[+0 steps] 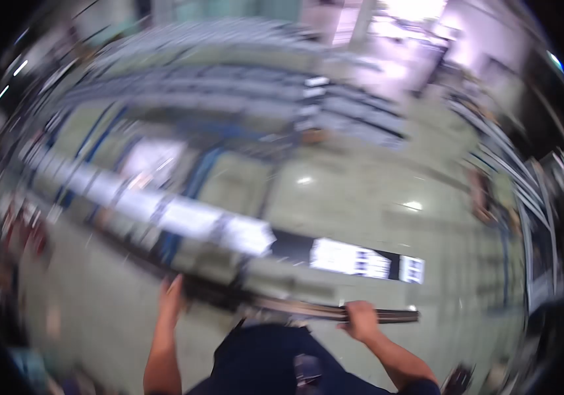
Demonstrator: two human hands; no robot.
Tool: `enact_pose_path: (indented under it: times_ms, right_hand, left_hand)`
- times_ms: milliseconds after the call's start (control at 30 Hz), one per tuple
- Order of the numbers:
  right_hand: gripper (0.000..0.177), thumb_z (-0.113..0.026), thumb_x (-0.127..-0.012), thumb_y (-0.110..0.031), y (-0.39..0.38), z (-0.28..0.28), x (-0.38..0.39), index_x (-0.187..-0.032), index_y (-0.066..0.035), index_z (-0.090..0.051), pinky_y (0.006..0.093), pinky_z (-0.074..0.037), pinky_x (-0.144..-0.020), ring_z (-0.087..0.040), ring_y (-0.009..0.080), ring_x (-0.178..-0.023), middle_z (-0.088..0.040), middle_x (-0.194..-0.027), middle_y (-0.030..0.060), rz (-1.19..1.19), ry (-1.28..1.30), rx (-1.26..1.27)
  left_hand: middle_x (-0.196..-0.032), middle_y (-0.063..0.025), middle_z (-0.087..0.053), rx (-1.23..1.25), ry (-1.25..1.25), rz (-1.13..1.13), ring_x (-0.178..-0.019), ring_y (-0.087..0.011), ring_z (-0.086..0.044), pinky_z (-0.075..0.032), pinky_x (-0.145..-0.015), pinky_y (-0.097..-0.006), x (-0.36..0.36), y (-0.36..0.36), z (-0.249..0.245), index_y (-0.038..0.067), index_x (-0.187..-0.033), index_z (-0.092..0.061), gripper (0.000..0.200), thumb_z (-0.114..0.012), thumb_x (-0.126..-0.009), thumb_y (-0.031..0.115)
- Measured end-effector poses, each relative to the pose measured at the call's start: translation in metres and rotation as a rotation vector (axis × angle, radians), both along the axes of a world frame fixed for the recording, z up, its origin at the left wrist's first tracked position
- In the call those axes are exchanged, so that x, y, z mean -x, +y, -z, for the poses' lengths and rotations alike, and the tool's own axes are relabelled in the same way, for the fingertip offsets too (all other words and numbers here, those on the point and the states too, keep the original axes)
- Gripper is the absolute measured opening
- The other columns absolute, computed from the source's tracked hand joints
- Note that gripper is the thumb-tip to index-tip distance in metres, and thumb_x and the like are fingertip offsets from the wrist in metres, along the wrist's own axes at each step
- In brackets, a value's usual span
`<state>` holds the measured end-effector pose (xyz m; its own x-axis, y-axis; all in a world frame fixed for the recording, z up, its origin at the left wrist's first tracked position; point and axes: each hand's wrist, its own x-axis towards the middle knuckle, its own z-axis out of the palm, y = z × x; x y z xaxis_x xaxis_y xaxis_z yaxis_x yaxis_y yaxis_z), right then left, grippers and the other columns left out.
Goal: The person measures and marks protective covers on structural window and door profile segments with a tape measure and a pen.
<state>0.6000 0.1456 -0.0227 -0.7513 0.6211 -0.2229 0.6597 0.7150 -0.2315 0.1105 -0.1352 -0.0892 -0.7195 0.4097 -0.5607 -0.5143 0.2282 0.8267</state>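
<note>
Right now, a long dark bar [311, 308] lies across the front of me at waist level, passing close to my dark blue clothing [262, 355], with lighter lines along its right part. My right hand [362, 320] is on it near its right end, the fingers bent over its top edge and gripping it. My left hand [170, 299] is farther along, at the bar's blurred darker stretch; its fingers touch or nearly touch it, and I cannot tell whether they close around it. Just beyond, a long white-covered strip [189, 216] runs roughly alongside, its right end showing white patches [344, 257] against black. Blue supports [201, 172] stand around and behind it on the pale green floor [341, 204]. Farther off, rows of grey lengths [229, 85] lie side by side, while more long pieces [512, 158] stretch along the right, smeared by blur.
</note>
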Motion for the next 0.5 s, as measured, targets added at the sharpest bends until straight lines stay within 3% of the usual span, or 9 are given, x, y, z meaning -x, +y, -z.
enact_pose_path:
  times_ms: [67,133,167,200,267,300,400,433,500]
  right_hand:
    - [0.06,-0.088,-0.065,-0.041,-0.007,-0.006,-0.004,-0.107,-0.011,-0.058,0.049,-0.046,-0.084,-0.058,0.0365,-0.097,-0.058,-0.097,0.0138,0.008,0.015,-0.062]
    - [0.061,-0.086,-0.066,-0.042,-0.012,-0.008,-0.008,-0.109,-0.012,-0.057,0.0481,-0.045,-0.084,-0.058,0.0357,-0.098,-0.057,-0.098,0.0133,0.028,-0.001,-0.079]
    - [0.062,-0.085,-0.067,-0.044,-0.013,-0.008,-0.007,-0.112,-0.013,-0.056,0.0472,-0.044,-0.085,-0.057,0.0349,-0.099,-0.056,-0.098,0.0127,-0.037,-0.03,-0.07]
    - [0.062,-0.085,-0.067,-0.044,-0.013,-0.007,-0.007,-0.112,-0.013,-0.056,0.0472,-0.044,-0.085,-0.057,0.0349,-0.099,-0.056,-0.098,0.0127,-0.025,-0.024,-0.074]
    - [0.059,-0.083,-0.07,-0.043,-0.011,-0.007,-0.01,-0.114,-0.014,-0.056,0.0455,-0.044,-0.085,-0.058,0.034,-0.099,-0.056,-0.098,0.0125,-0.093,-0.006,-0.071]
    - [0.059,-0.083,-0.07,-0.043,-0.007,-0.01,-0.011,-0.114,-0.014,-0.056,0.0455,-0.044,-0.085,-0.058,0.034,-0.099,-0.056,-0.098,0.0125,-0.095,-0.007,-0.071]
    - [0.065,-0.081,-0.072,-0.043,0.01,-0.018,-0.017,-0.124,-0.016,-0.055,0.0467,-0.043,-0.087,-0.058,0.0337,-0.099,-0.057,-0.1,0.0127,-0.221,-0.047,0.023]
    - [0.068,-0.081,-0.071,-0.043,0.018,-0.023,-0.023,-0.127,-0.016,-0.054,0.0473,-0.043,-0.087,-0.059,0.0336,-0.099,-0.056,-0.1,0.0127,-0.247,-0.046,0.055]
    - [0.07,-0.081,-0.071,-0.042,0.03,-0.033,-0.035,-0.13,-0.015,-0.054,0.0491,-0.043,-0.091,-0.06,0.035,-0.101,-0.058,-0.101,0.0146,-0.263,-0.157,0.081]
  left_hand:
    - [-0.14,-0.0161,-0.055,0.299,0.059,0.033,-0.125,-0.0272,-0.053,-0.051,-0.095,-0.0425,-0.015,0.007,-0.044,0.003,-0.158,-0.023,0.095,-0.072,-0.091,0.048]
    - [-0.141,-0.0159,-0.054,0.321,0.113,0.037,-0.127,-0.0297,-0.051,-0.04,-0.107,-0.0432,0.004,-0.016,0.005,0.006,-0.159,-0.023,0.099,-0.075,-0.087,0.05]
    - [-0.131,-0.0142,-0.058,0.392,0.141,0.011,-0.111,-0.0276,-0.06,-0.052,-0.089,-0.0418,0.007,-0.018,0.015,0.01,-0.159,-0.025,0.095,-0.075,-0.088,0.047]
    - [-0.131,-0.0142,-0.058,0.387,0.15,0.021,-0.111,-0.0276,-0.06,-0.052,-0.089,-0.0418,0.007,-0.016,0.008,0.01,-0.159,-0.025,0.095,-0.075,-0.088,0.047]
    - [-0.118,-0.0105,-0.06,0.363,0.042,0.043,-0.086,-0.0225,-0.064,-0.055,-0.061,-0.034,-0.004,-0.016,-0.014,0.014,-0.158,-0.029,0.089,-0.075,-0.089,0.046]
    - [-0.109,-0.0075,-0.059,0.335,0.043,0.022,-0.069,-0.0181,-0.059,-0.046,-0.044,-0.0264,-0.005,-0.014,-0.013,0.018,-0.156,-0.033,0.084,-0.075,-0.089,0.046]
    - [-0.113,-0.0074,-0.059,0.265,0.012,-0.072,-0.073,-0.0201,-0.06,-0.048,-0.048,-0.0279,-0.013,-0.012,-0.011,0.019,-0.156,-0.032,0.085,-0.075,-0.089,0.047]
    - [-0.13,-0.0089,-0.057,0.304,0.01,-0.03,-0.082,-0.0213,-0.062,-0.05,-0.051,-0.0283,-0.011,-0.016,-0.011,0.019,-0.155,-0.034,0.085,-0.073,-0.088,0.054]
    - [-0.127,-0.0094,-0.057,0.311,0.043,-0.097,-0.079,-0.0207,-0.061,-0.049,-0.047,-0.0282,-0.017,-0.009,-0.017,0.018,-0.157,-0.03,0.088,-0.073,-0.088,0.052]
